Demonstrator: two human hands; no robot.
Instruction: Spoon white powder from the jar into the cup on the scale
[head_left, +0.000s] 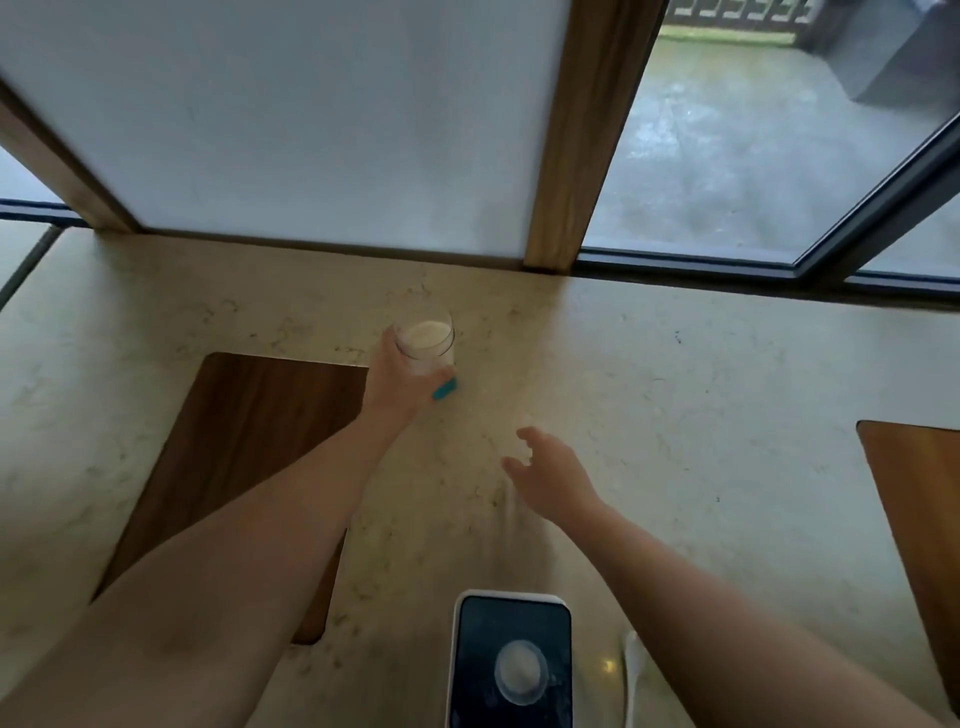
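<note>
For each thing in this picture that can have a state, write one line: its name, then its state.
jar: upright on the counter, lid off, holding white powder, gripped by the left hand.
left hand: closed around the jar.
right hand: open, empty, above the counter.
cup: upright on the scale, white powder inside.
scale: flat on the counter, display not visible.
spoon: lying on the counter beside the scale, untouched.

Pale marbled counter (675, 374) with dark wood insets: one (234, 441) at the left, another (919, 509) at the right edge. Along its far edge, a frosted panel (311, 119) between wooden posts (587, 130); right, a dark-framed window (753, 156) showing wet, daylit ground.
</note>
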